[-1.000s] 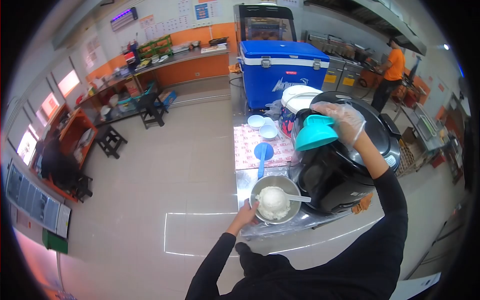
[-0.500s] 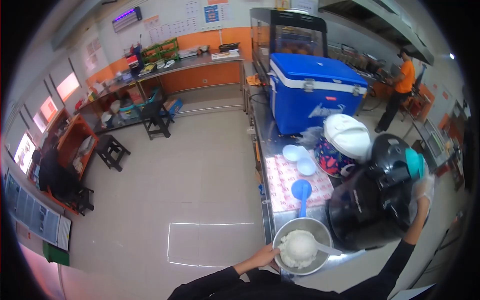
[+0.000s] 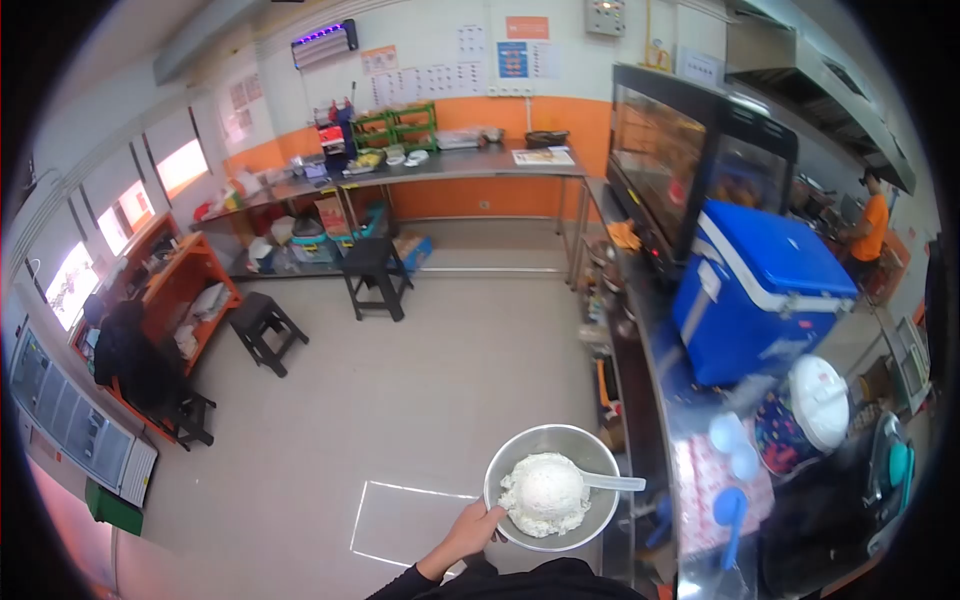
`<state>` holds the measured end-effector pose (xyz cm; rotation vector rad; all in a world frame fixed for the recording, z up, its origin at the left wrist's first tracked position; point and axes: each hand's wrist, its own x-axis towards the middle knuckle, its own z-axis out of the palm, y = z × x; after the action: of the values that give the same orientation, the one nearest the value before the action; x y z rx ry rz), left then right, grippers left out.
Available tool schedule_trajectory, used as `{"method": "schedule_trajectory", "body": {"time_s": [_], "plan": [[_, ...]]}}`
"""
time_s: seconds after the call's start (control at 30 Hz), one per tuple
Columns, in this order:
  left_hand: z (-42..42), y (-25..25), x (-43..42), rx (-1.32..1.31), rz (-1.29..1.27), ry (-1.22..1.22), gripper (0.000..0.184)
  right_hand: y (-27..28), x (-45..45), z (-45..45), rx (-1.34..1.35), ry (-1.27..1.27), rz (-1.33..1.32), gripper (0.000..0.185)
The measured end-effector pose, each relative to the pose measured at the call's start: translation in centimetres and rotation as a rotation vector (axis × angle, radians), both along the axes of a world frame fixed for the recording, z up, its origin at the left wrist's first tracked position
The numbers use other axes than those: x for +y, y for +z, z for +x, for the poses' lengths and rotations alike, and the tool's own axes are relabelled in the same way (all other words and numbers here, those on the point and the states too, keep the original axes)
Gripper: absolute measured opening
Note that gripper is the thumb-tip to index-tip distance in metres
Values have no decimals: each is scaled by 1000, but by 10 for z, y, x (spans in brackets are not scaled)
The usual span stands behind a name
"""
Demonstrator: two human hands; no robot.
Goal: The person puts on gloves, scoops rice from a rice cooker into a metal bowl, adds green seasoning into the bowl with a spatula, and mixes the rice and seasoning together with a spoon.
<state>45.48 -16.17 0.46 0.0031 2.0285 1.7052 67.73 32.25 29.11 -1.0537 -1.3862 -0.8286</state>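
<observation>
My left hand (image 3: 474, 528) grips the left rim of a steel bowl (image 3: 606, 462), holding it up beside the counter. Inside lies a mound of white rice (image 3: 548, 492), rounded on top. A white rice paddle (image 3: 618, 483) rests in the bowl, its handle sticking out over the right rim. My right hand is not in view. To the right stands a large black rice cooker (image 3: 825, 535), partly cut off by the dark edge of the picture, with a teal piece (image 3: 901, 468) on it.
Along the steel counter (image 3: 652, 372) stand a blue cooler box (image 3: 745, 310), a patterned pot with a white lid (image 3: 820, 402) and pale blue cups (image 3: 735, 445). A blue ladle (image 3: 733, 515) lies on printed paper. Black stools (image 3: 376, 275) stand on the floor; a person in orange (image 3: 872, 230) is farther back.
My view has swung left. The bowl of rice has moved left off the counter edge in my left hand. My right hand, earlier at the rice cooker, has left the view.
</observation>
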Motion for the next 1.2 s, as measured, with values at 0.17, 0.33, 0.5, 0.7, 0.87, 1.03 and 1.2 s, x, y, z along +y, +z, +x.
{"method": "schedule_trajectory", "body": {"time_s": [0.17, 0.33, 0.5, 0.7, 0.87, 1.03, 1.2], "plan": [[-114, -8, -101, -24, 47, 165, 32, -37, -116, -171, 133, 558, -75, 49], [-236, -26, -183, -26, 95, 303, 30, -133, -129, -305, 30, 682, -322, 44], [-365, -29, -239, 48, 36, 471, 30, -221, -135, -456, -166, 358, -680, 49], [-532, -15, -282, 77, 110, 651, 33, -282, -275, -787, -729, 1174, -1388, 45], [-668, -18, -319, 106, 119, 686, 30, -294, -486, -1007, -1314, 2105, -2539, 76], [-820, -27, -355, 140, 73, 656, 28, -310, -603, -1165, -1570, 1996, -2312, 76], [-983, -23, -386, 108, 17, 552, 33, -342, -634, -1306, -1569, 2025, -725, 33]]}}
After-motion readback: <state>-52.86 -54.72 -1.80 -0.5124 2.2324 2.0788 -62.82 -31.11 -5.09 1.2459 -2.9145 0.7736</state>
